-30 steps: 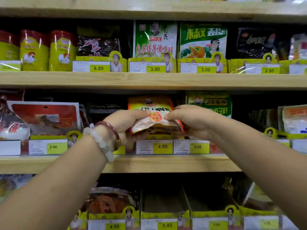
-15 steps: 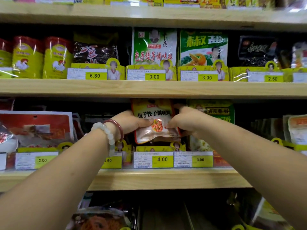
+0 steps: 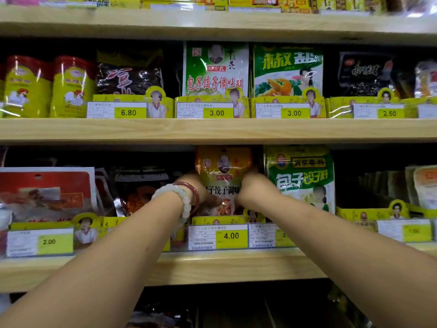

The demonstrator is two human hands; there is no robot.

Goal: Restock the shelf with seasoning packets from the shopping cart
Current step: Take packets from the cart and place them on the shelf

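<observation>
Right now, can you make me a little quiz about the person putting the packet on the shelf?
1. True or false: both hands hold the orange packet.
2. Which price tag sits just below that packet? A) 6.80 B) 4.00 C) 2.50
3. Fill in: the bracelets are on the ____ wrist.

Key
1. True: the left hand and right hand grip its two sides.
2. B, the 4.00 tag.
3. Left: a white bead bracelet and a red bangle.
</observation>
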